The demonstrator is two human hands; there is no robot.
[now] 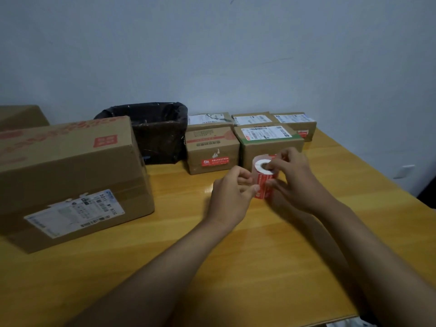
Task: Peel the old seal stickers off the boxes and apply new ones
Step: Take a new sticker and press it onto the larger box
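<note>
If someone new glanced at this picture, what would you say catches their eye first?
Probably the red sticker roll at the centre, held over the yellow wooden table by the right hand while the left hand pinches at its edge. Next, the large cardboard box at the left, then the small boxes and black-lined bin along the wall.

A parcel-handling corner of a plain room or small office was suggested: a yellow wooden worktop point(236, 267) was set against a bare grey wall point(212, 55), labelled cardboard boxes point(266, 138) were ranged just behind the grip, and a bag-lined bin point(160, 135) was placed to its left.
</note>
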